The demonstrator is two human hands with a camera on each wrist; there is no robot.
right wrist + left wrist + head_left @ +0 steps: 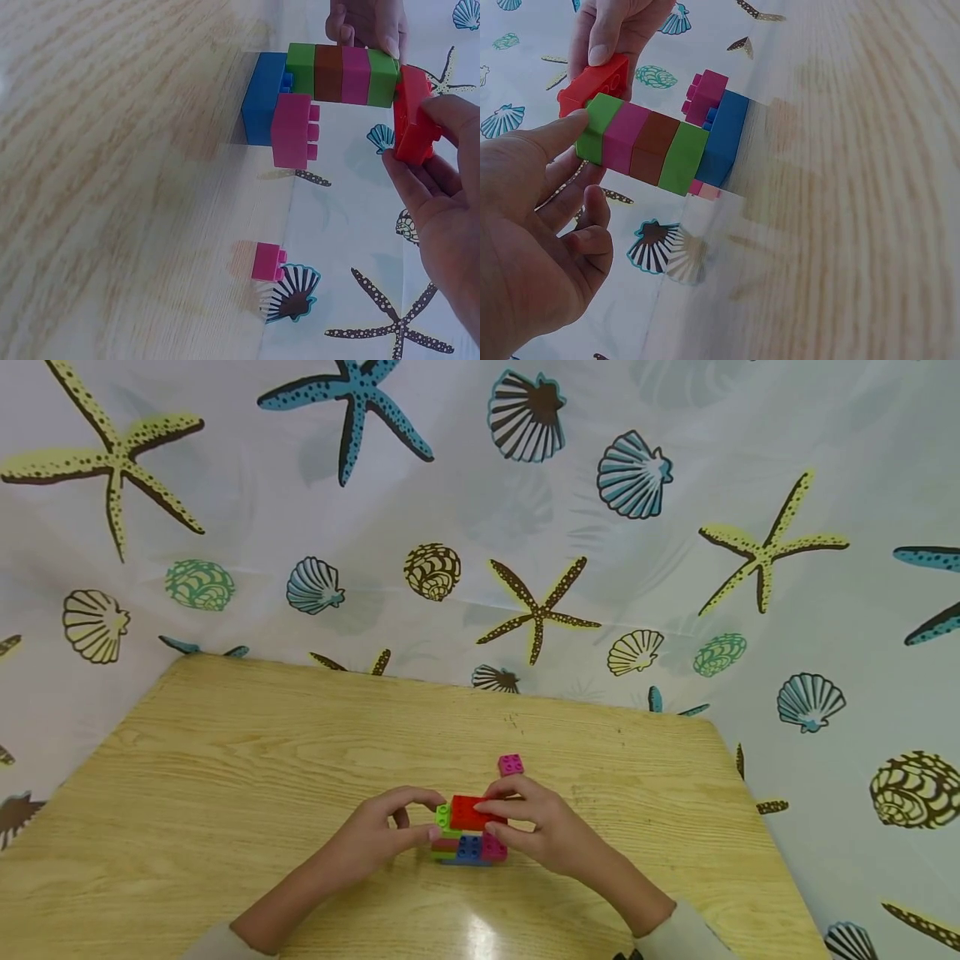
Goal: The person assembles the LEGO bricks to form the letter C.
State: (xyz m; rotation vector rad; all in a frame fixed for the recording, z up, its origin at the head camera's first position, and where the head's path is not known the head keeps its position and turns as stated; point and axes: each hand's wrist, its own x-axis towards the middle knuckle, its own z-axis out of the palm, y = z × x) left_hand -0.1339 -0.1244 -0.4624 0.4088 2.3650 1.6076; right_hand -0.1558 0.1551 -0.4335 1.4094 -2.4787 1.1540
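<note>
A brick tower of green, magenta, brown and green toy bricks point(654, 148) rises from one end of a long blue brick point(725, 141). Another magenta brick point(291, 131) sits on the blue brick's other end. My left hand point(367, 827) pinches the top green brick point(383, 79) between thumb and index finger, its other fingers loosely bent. From the right, my right hand point(547, 831) grips a long red brick point(467, 812) between thumb and fingers. The red brick's end overlaps the top of the tower, reaching out sideways above the magenta brick.
A loose small pink brick point(268, 262) lies on the wooden table point(300, 735), beyond the tower. Behind the table hangs a white cloth point(450, 510) printed with shells and starfish, meeting the table's back and right edges.
</note>
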